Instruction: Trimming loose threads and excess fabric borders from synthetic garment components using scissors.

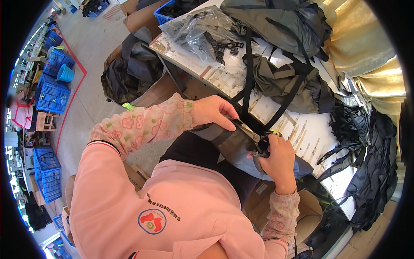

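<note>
A grey fabric bag [235, 149] with a darker band lies across my lap against the table's near edge. My left hand [214, 113] is closed on its upper edge, thumb and fingers pinched together by a black strap. My right hand [279, 160] grips a pair of scissors [251, 134], fingers in the handles. The blades point left toward my left fingertips, at the edge of the fabric. Exactly what lies between the blades is too small to tell. Black webbing straps [249, 80] run from this spot up over the table.
On the worn white table [263, 105] lie dark olive bags [280, 82], a clear plastic bag [194, 36] with black buckles, and bundled black straps [351, 129]. A carton of dark fabric [133, 64] stands on the floor left. Blue crates [52, 93] line the far left.
</note>
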Demonstrator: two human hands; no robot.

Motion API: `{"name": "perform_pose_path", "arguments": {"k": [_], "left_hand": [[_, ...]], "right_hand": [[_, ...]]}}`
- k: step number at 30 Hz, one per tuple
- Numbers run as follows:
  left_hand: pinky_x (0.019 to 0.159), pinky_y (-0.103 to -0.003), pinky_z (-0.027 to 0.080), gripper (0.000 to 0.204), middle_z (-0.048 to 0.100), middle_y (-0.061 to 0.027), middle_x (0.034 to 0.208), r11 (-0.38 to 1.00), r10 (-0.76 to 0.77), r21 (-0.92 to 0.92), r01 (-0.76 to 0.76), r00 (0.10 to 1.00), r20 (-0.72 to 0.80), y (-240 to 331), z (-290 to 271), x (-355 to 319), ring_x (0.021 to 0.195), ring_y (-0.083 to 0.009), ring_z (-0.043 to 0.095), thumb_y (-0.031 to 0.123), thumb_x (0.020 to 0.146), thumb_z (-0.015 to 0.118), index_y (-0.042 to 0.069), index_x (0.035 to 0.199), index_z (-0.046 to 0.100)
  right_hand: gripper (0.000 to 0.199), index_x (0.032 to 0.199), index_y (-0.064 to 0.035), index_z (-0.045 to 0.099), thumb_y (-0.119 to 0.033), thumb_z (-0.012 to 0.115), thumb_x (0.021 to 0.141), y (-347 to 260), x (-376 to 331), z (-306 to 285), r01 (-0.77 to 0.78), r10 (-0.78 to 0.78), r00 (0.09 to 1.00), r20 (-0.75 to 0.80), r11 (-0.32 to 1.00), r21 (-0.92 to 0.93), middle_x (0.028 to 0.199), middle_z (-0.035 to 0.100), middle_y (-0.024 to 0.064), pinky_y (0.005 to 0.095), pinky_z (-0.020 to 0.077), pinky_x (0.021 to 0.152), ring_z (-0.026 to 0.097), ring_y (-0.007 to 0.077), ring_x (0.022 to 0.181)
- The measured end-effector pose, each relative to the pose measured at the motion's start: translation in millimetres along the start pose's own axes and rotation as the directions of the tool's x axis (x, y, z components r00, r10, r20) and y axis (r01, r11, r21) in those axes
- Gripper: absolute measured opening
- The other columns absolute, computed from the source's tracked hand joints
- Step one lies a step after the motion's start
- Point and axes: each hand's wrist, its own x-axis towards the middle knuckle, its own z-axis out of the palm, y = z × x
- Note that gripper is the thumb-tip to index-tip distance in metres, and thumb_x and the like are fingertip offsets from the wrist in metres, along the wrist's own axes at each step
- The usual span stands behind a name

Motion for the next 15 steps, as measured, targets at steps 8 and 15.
{"name": "perform_pose_path", "arguments": {"k": [8,15], "left_hand": [[0.078,-0.024,0.047,0.027,0.065,-0.0024,0.092,0.999,-0.047,0.026,0.047,0.999,-0.003,11,3,-6,0.083,-0.0082,0.059,0.003,0.075,0.075,0.0,0.1,0.065],[0.078,-0.023,0.047,0.027,0.065,-0.0018,0.091,0.998,-0.038,0.052,0.038,0.999,0.004,5,3,-5,0.082,-0.0078,0.059,0.003,0.075,0.076,0.0,0.099,0.065]], "right_hand": [[0.042,0.091,-0.0025,0.055,-0.015,0.076,0.056,-3,2,-1,0.084,-0.09,0.984,-0.153,0.995,-0.044,0.074,0.056,0.0097,0.0385,0.0413,0.068,0.055,0.0314,0.072],[0.042,0.084,-0.0056,0.054,-0.019,0.082,0.055,1,-3,3,0.043,-0.048,0.996,-0.069,0.997,-0.072,0.076,0.06,0.0103,0.0379,0.0419,0.066,0.058,0.0301,0.074]]}}
